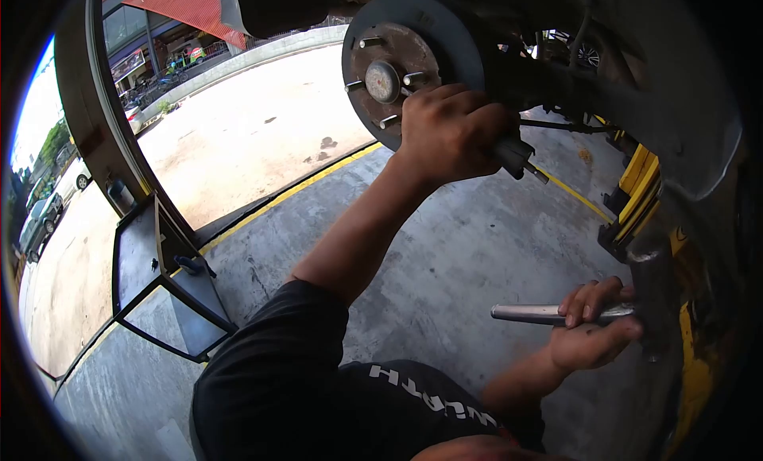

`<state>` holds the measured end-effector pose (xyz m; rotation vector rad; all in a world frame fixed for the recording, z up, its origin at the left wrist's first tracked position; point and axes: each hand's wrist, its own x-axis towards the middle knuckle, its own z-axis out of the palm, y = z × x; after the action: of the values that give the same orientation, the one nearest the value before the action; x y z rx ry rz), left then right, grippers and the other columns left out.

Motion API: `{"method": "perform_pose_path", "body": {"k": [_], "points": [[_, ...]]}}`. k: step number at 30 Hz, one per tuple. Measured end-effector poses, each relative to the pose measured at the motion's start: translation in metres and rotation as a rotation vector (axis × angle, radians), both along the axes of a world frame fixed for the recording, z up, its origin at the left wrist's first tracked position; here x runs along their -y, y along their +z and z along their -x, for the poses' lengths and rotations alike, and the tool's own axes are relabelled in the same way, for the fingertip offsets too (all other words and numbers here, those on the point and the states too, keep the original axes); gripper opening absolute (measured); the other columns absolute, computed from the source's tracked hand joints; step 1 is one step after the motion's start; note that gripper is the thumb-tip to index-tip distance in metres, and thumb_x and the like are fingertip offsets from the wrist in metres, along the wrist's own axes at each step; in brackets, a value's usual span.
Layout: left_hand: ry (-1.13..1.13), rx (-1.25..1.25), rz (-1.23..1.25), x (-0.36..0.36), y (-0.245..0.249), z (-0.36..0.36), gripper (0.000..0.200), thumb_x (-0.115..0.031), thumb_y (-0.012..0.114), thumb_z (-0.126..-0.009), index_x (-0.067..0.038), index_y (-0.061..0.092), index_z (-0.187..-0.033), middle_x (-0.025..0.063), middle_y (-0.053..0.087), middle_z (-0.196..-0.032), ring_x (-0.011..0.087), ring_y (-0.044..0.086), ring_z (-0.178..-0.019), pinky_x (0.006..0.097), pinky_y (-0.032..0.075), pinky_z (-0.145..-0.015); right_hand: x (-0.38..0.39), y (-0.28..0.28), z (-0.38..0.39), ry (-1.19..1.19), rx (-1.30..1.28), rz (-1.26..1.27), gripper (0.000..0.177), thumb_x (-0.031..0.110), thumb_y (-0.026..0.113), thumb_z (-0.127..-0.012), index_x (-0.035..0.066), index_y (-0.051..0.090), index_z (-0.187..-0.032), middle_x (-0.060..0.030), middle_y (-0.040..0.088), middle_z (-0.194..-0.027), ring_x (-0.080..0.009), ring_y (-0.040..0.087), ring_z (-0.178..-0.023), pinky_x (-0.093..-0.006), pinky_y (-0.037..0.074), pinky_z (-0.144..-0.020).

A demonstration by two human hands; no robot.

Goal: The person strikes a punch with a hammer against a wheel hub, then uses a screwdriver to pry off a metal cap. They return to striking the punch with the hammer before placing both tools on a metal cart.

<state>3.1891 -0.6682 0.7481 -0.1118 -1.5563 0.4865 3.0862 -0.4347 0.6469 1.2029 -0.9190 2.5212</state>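
Observation:
A dark brake disc (469, 44) with a rusty hub and several studs hangs at the top centre. My left hand (455, 133) is closed at the disc's lower right edge, around a dark cylindrical part (513, 155) with a metal pin sticking out of its lower end. Lower right, my right hand (592, 322) is wrapped round a hammer, its silver handle (528, 312) pointing left. The dark hammer head (653, 302) lies beyond my fingers, near the right edge of the view.
Yellow lift arms (636, 183) stand at the right over the grey floor. On the left are a metal post (119, 103) and a framed stand (139, 258). The dark vehicle underside fills the top right. Parked cars stand outside.

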Motion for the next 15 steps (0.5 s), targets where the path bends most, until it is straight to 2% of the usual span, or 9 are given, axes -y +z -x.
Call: {"method": "perform_pose_path", "body": {"k": [1,2,7,11,12,15], "points": [[0.01,0.006,0.014,0.001,0.001,-0.002,0.012,-0.016,0.075,-0.059,-0.015,0.066,-0.068,0.0034,0.064,-0.063,0.0208,0.063,-0.054,0.0327,0.05,-0.05,-0.003,0.001,0.0,-0.052,0.036,0.055,0.073,0.071,0.039,-0.097,-0.001,0.043,-0.112,-0.0026,0.038,-0.065,-0.007,0.036,-0.042,-0.0211,0.036,-0.038],[0.019,0.014,0.029,0.002,0.002,-0.003,0.012,-0.016,0.074,-0.058,-0.015,0.066,-0.068,0.0034,0.063,-0.063,0.0208,0.063,-0.054,0.0327,0.05,-0.05,-0.002,-0.005,0.003,-0.038,0.031,0.084,0.07,0.07,0.038,-0.098,0.001,0.044,-0.108,-0.0034,0.042,-0.066,-0.0069,0.036,-0.042,-0.0218,0.036,-0.039],[0.097,0.073,-0.058,0.0,-0.002,-0.001,0.017,-0.017,0.075,-0.055,-0.018,0.07,-0.072,0.0028,0.065,-0.067,0.0209,0.066,-0.061,0.0338,0.052,-0.054,0.047,0.004,-0.01,0.085,-0.12,-0.351,0.062,0.067,0.047,-0.098,0.005,0.044,-0.099,-0.0012,0.042,-0.066,-0.0073,0.038,-0.046,-0.0246,0.036,-0.041],[0.085,0.044,-0.046,0.0,-0.003,-0.001,0.018,-0.016,0.077,-0.056,-0.016,0.071,-0.074,0.0037,0.065,-0.066,0.0215,0.068,-0.062,0.0345,0.052,-0.054,0.026,-0.002,0.0,0.037,0.0,-0.197,0.06,0.065,0.043,-0.1,0.005,0.046,-0.103,-0.0029,0.042,-0.064,-0.0071,0.035,-0.043,-0.0237,0.037,-0.041],[0.069,0.029,-0.039,-0.001,-0.002,-0.001,0.018,-0.017,0.077,-0.057,-0.016,0.071,-0.074,0.0036,0.065,-0.066,0.0212,0.067,-0.06,0.0343,0.052,-0.052,0.016,-0.002,0.004,0.084,0.008,-0.116,0.064,0.065,0.044,-0.099,0.002,0.045,-0.105,-0.0059,0.042,-0.064,-0.0094,0.035,-0.042,-0.0234,0.037,-0.039],[0.018,0.033,-0.013,-0.002,0.001,-0.004,0.017,-0.018,0.077,-0.057,-0.016,0.07,-0.073,0.0035,0.065,-0.066,0.021,0.065,-0.059,0.0344,0.052,-0.052,-0.006,0.002,0.006,0.015,0.076,0.052,0.069,0.07,0.039,-0.098,0.003,0.042,-0.109,-0.003,0.037,-0.063,-0.0071,0.034,-0.042,-0.0221,0.036,-0.038]]}}
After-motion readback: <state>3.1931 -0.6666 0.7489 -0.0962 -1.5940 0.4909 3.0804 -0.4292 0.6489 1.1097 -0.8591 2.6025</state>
